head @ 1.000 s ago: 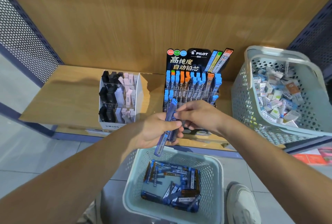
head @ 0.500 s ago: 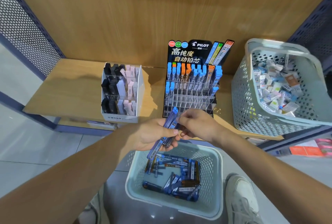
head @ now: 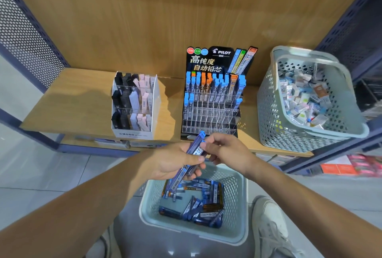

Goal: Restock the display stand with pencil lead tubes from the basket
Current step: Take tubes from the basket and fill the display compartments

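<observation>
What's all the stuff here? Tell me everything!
shelf: one, wooden, at the back.
display stand: one, black, mid-shelf.
stand tubes: many, blue and orange caps, upper rows.
Mono box: one, white, left of stand.
shelf basket: one, pale green, right of stand.
floor basket: one, pale green, under the hands.
basket tubes: many, dark blue, in floor basket.
held tubes: few, dark blue, between both hands.
shoe: one, white, beside floor basket.
left hand: one, grips held tubes.
right hand: one, pinches a held tube.
</observation>
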